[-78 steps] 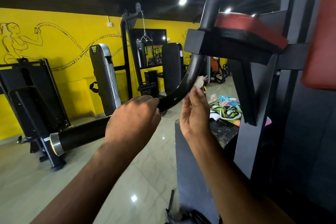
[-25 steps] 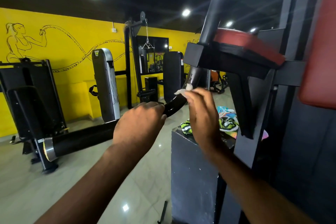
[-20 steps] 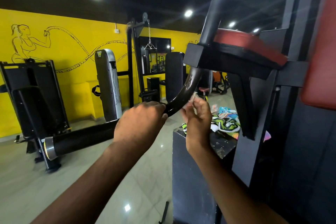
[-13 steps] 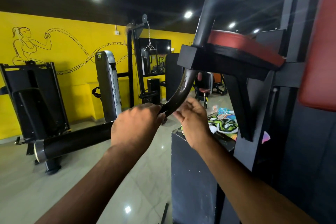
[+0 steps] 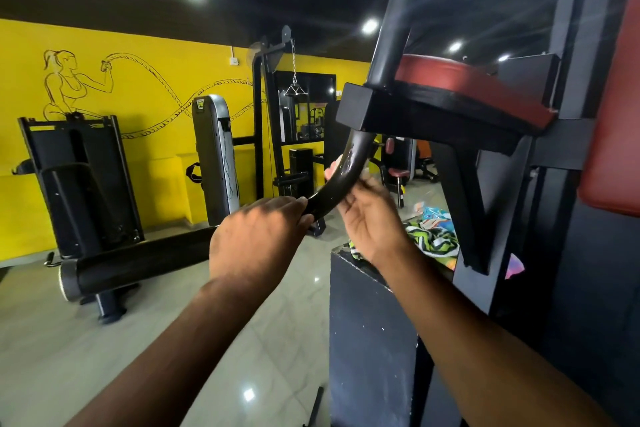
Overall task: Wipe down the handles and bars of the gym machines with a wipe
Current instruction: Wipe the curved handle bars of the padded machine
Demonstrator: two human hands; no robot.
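Note:
A black curved bar [image 5: 350,163] drops from the machine's arm block and runs left into a thick foam handle [image 5: 138,262] with a silver end cap. My left hand [image 5: 256,239] grips the bar where the foam begins. My right hand [image 5: 370,218] curls round the bend just above it, fingers behind the bar. A pale scrap of the wipe [image 5: 330,169] shows past the bar's left edge; the rest is hidden in the hand. The bar's surface looks wet and shiny there.
A black box [image 5: 367,322] stands under my right arm with a colourful cloth [image 5: 433,239] on top. Red pads [image 5: 467,83] and the machine's black frame [image 5: 568,253] fill the right. Other machines [image 5: 83,184] line the yellow wall across the tiled floor.
My right hand has slid up the bend of the bar with the wipe, away from my left hand. The left hand keeps its hold on the bar.

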